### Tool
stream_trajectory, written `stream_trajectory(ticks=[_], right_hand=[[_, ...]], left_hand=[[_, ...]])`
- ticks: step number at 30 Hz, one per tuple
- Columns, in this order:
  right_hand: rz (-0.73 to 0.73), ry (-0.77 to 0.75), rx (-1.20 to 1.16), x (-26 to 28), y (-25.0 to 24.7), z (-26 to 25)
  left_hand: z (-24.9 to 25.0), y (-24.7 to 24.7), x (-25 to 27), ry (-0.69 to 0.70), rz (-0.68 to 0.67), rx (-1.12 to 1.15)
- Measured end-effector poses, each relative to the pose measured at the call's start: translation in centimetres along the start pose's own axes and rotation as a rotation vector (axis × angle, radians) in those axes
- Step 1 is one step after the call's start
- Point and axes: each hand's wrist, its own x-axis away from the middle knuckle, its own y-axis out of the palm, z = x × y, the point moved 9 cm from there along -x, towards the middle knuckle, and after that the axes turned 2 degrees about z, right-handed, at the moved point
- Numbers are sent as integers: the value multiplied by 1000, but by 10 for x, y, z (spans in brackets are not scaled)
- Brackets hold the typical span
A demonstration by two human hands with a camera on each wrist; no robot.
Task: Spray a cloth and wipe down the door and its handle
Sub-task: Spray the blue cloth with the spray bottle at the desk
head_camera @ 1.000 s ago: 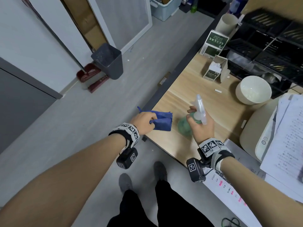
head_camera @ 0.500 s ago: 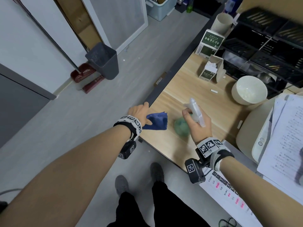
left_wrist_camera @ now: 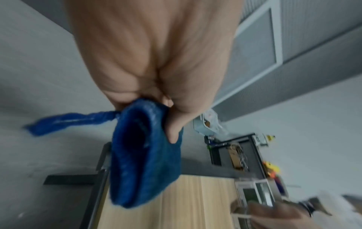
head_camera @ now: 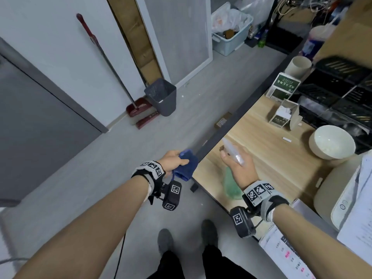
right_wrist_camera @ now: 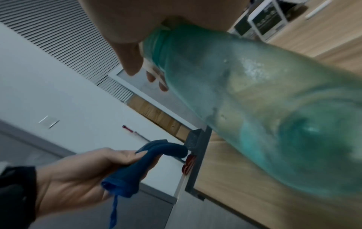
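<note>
Just off the desk's (head_camera: 261, 150) left edge, your left hand (head_camera: 173, 161) is gripping the bunched blue cloth (head_camera: 186, 168), fingers curled round it. Over the desk, your right hand (head_camera: 238, 166) is gripping the green spray bottle (right_wrist_camera: 254, 93) by the neck, bottle hanging tilted. At the far edge, the white bowl (head_camera: 332, 142) is sitting upright.

A folded blue cloth (head_camera: 186, 165) with a loose strand hangs bunched in the left hand (head_camera: 173, 161) off the table edge, while the right hand (head_camera: 238, 165) grips a translucent green spray bottle (right_wrist_camera: 254, 93) by its neck.
</note>
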Motion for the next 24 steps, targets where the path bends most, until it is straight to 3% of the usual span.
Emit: stream_trajectory(ticks=[4,9,24], right_hand=[[-256,-8,119,2,58,-13],[-447,-26,364,8,111,-26],[-471,-167,605,17,158,-53]], left_hand=[[-11,-29,11,-24,43,246],[-9,-46,22,35,26,499],[-14,-77,30,136,-12,664]])
